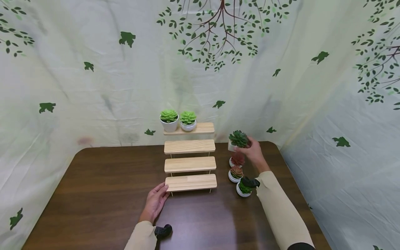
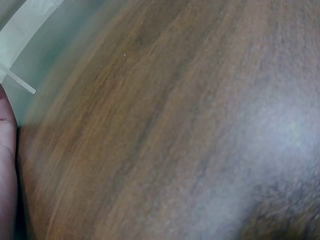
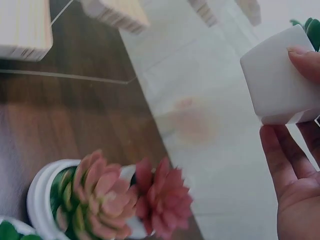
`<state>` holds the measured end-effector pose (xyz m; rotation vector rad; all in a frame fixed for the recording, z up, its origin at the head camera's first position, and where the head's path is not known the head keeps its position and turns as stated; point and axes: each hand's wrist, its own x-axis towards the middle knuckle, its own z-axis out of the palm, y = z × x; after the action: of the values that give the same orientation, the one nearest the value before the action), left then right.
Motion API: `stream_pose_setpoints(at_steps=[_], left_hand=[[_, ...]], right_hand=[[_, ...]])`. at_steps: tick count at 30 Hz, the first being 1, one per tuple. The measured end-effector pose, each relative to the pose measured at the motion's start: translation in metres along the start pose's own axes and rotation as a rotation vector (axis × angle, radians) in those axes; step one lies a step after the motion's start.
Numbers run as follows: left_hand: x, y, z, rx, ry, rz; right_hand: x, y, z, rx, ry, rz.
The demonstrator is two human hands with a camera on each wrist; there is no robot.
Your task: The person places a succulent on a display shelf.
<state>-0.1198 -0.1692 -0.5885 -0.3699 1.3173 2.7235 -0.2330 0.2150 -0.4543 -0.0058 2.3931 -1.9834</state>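
My right hand (image 1: 254,153) grips a square white pot with a dark green succulent (image 1: 239,139), held up at the table's back right. In the right wrist view the thumb lies on the side of the white pot (image 3: 277,75) and fingers are under it. My left hand (image 1: 154,202) holds the left end of the lowest board of a four-step wooden shelf stand (image 1: 191,183). Two bright green succulents in white pots, the left one (image 1: 169,120) and the right one (image 1: 188,121), stand on the top board. The left wrist view shows only a hand edge and table.
Right of the stand, a dark red succulent (image 1: 237,159), a pinkish one (image 1: 236,172) and a green one (image 1: 244,189) stand in white pots in a row. The brown table (image 1: 103,194) meets a leaf-printed curtain (image 1: 93,86) at its back.
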Motion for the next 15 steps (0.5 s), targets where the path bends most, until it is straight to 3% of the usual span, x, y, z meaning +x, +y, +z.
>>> stream_pose_setpoints(at_steps=[4, 15], left_hand=[[-0.001, 0.0, -0.001, 0.005, -0.016, 0.006], [0.0, 0.002, 0.002, 0.018, 0.031, -0.022]], right_hand=[[0.006, -0.011, 0.007, 0.004, -0.007, 0.009], [0.018, -0.033, 0.02, 0.037, -0.004, -0.011]])
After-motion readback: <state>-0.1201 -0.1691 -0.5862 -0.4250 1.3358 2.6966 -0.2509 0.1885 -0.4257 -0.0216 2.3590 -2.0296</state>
